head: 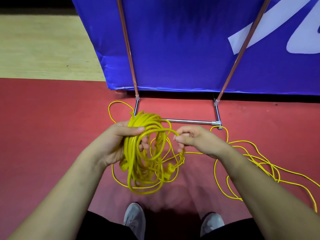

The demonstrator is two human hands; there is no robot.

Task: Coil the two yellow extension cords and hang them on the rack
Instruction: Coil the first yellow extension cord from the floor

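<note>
Most of one yellow cord is gathered into a coil (143, 153), gripped at its top, left of centre, by the left hand (119, 137), whose fingers are curled round the bundled loops. The coil hangs with its long axis running top to bottom of the frame. At centre, a fresh loop is pinched by the right hand (194, 141). Nothing is seen hung on the rack (188, 121) just above. At lower right, loose cord (259, 163) is strewn on the red floor (52, 127). Whether it is the second cord cannot be told, so coiling is judged unfinished.
</note>
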